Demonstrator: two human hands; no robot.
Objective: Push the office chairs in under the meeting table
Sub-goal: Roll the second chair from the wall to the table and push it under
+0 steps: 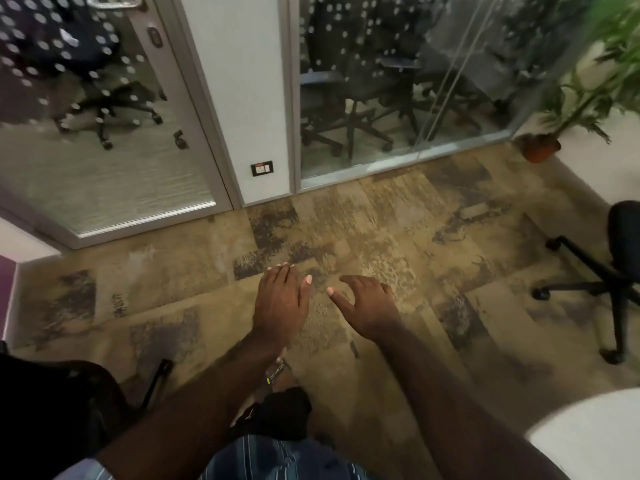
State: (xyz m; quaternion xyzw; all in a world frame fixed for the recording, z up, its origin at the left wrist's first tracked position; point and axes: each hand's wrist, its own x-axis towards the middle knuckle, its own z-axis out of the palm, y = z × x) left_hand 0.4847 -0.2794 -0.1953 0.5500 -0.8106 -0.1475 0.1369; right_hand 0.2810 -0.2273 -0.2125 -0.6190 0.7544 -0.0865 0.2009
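Two hands reach out in front of you over the patterned carpet point(346, 216), and neither grips anything. Your left hand point(280, 303) is flat, palm down, fingers spread loose. Your right hand point(367, 304) sits just beside it, fingers slack and slightly curled, holding nothing. One office chair point(613, 268) stands well apart at your right, its black wheeled base on the carpet. A second dark chair point(59, 407) shows at the lower left edge. The white surface point(588, 441) curves into the lower right corner. More chairs point(349, 109) stand behind the glass wall point(398, 81), beside a potted plant point(540, 147).
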